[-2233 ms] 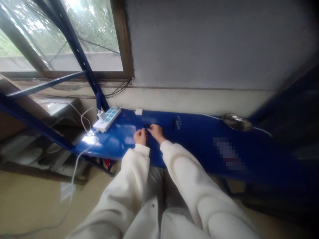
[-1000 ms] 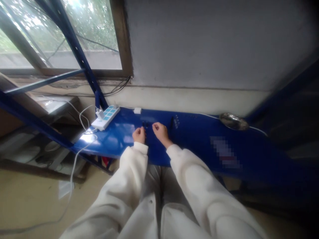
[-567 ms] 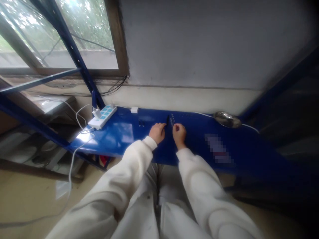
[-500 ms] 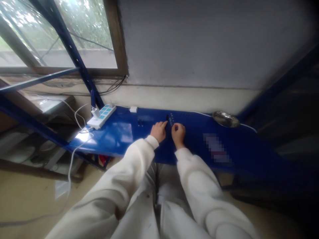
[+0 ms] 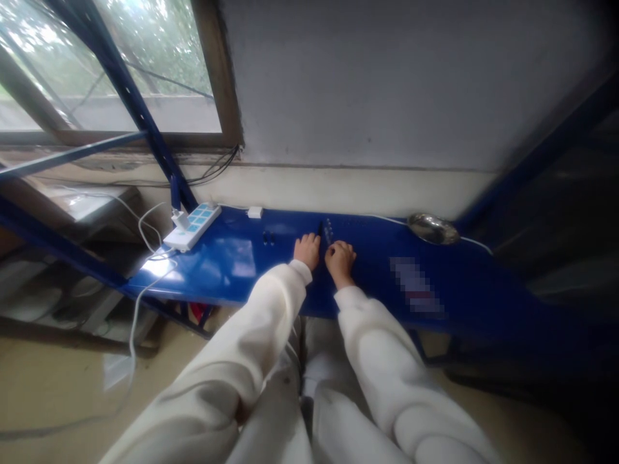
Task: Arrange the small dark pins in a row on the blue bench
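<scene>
My left hand (image 5: 307, 251) lies palm down on the blue tabletop (image 5: 287, 291), its fingers stretched forward. Just beyond its fingertips is a small dark strip-like piece (image 5: 320, 228); whether they touch, I cannot tell. My right hand (image 5: 340, 260) is curled beside it, thumb and fingers pinched together. What the pinch holds, if anything, is too small to make out. A short row of small clear beads or knobs (image 5: 329, 227) runs away from the right fingertips. Left of my hands stand two small dark pieces (image 5: 269, 238), too small to name.
A white power strip (image 5: 192, 227) with plugs and cords sits at the table's left end. A white adapter (image 5: 255, 212) lies along the back edge. At the back right is a shiny metal dish-like object (image 5: 432, 229); a blurred-out flat item (image 5: 416, 287) lies nearer.
My left index finger has drawn back from the dark piece and now lies beside the other fingers. My right hand has turned slightly inward, still pinched. The view has shifted slightly.
</scene>
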The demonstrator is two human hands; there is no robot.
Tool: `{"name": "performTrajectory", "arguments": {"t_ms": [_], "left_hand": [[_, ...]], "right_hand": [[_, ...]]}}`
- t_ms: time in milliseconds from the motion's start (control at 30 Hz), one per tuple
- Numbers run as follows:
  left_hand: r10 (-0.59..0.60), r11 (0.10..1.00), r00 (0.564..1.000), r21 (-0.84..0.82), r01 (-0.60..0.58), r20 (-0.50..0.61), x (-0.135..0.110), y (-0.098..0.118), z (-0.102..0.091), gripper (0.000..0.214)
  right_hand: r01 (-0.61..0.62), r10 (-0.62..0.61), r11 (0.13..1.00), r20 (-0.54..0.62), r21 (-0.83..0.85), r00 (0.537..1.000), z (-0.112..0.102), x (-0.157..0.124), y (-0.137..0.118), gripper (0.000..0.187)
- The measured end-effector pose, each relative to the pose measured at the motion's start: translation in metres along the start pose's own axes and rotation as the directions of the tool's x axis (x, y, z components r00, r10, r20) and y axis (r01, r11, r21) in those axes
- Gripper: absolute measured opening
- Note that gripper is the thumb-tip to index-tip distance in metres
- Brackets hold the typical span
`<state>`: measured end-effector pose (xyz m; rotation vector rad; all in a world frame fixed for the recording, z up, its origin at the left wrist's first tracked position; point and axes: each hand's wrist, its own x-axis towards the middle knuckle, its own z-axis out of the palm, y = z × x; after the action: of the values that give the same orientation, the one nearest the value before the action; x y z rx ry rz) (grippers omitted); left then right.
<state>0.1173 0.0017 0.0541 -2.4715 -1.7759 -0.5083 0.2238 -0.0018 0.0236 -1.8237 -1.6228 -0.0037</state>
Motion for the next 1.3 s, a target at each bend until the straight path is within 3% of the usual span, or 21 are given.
{"name": "performTrajectory", "arguments": {"t_ms": [267,433,533,733,900,967,1300], "left_hand": [[-0.01,0.999,1.0,-0.046,0.009,-0.022,0.001,-0.003,-0.002,0.018],[-0.11,0.961,0.983,-0.267,0.067,-0.149,-0.01,-0.018,-0.004,0.013],[-0.184,0.875,0.961,-0.479,0.066,-0.204,-0.021,-0.026,-0.002,0.008],[-0.332,0.664,0.924,-0.742,0.087,-0.189,-0.037,-0.029,0.006,0.007],[-0.541,0.318,0.834,-0.944,0.089,-0.103,-0.034,-0.041,0.013,0.017],[-0.577,0.233,0.815,-0.968,0.097,-0.057,-0.032,-0.046,0.016,0.019],[-0.574,0.248,0.817,-0.963,0.107,-0.057,-0.033,-0.049,0.02,0.019]], "right_hand": [[0.014,-0.013,1.0,0.064,-0.01,0.998,-0.001,0.0,-0.001,0.027],[0.042,-0.038,0.999,0.11,-0.026,0.993,-0.002,-0.001,-0.002,0.029],[0.053,-0.048,0.998,0.115,-0.038,0.992,-0.001,-0.001,-0.003,0.031],[0.069,-0.062,0.996,0.133,-0.05,0.989,0.0,-0.001,-0.003,0.033],[0.067,-0.058,0.996,0.141,-0.06,0.988,0.0,-0.001,-0.003,0.034],[0.07,-0.06,0.995,0.144,-0.064,0.988,0.001,-0.001,-0.003,0.035],[0.084,-0.067,0.992,0.174,-0.09,0.982,0.003,0.001,-0.003,0.037]]}}
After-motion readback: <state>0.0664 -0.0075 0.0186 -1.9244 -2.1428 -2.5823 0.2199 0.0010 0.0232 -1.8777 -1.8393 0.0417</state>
